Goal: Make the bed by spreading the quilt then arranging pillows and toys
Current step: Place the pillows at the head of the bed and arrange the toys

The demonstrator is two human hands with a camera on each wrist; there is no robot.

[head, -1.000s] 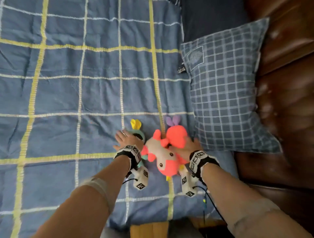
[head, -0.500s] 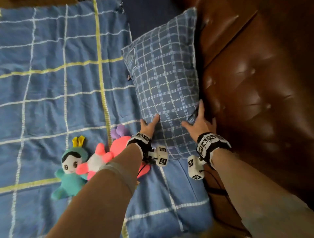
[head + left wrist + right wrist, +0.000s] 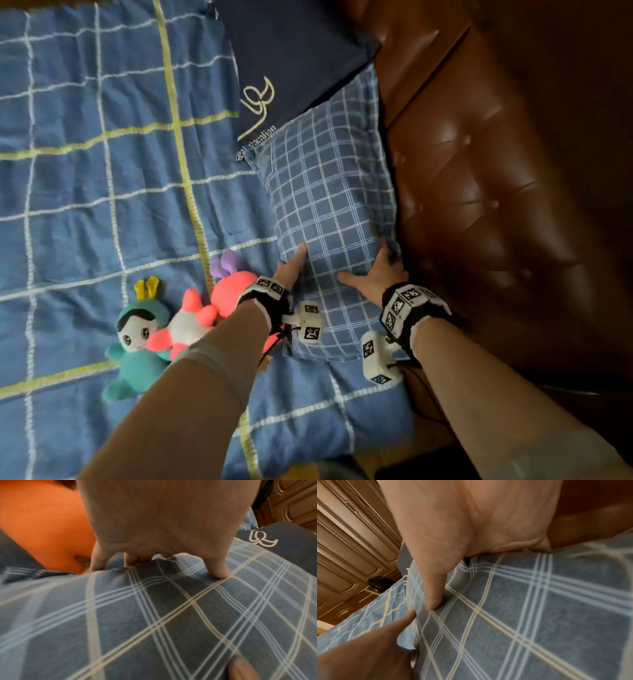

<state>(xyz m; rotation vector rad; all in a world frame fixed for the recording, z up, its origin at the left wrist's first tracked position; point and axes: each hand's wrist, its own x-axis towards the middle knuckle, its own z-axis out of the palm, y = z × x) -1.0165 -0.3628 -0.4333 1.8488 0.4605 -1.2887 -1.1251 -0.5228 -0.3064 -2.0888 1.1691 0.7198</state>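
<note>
A blue checked pillow (image 3: pixel 329 205) lies against the brown headboard (image 3: pixel 479 192), partly over a dark navy pillow (image 3: pixel 294 58). My left hand (image 3: pixel 291 265) grips its left edge, thumb on top and fingers dug into the side (image 3: pixel 97 563). My right hand (image 3: pixel 373 270) holds its right edge, with the thumb (image 3: pixel 435 599) pressed into the cloth and the fingers hidden between pillow and headboard. A teal doll (image 3: pixel 137 342) and a coral-pink plush (image 3: pixel 222 298) lie side by side on the spread blue quilt (image 3: pixel 85 171), left of my left forearm.
The padded leather headboard fills the right side. The bed's near edge (image 3: pixel 308 455) runs under my forearms. Wooden panelled doors (image 3: pixel 351 540) stand beyond the far side of the bed.
Both hands left the toys and moved right to the checked pillow. They now hold its two sides, and the pillow sits closer against the headboard.
</note>
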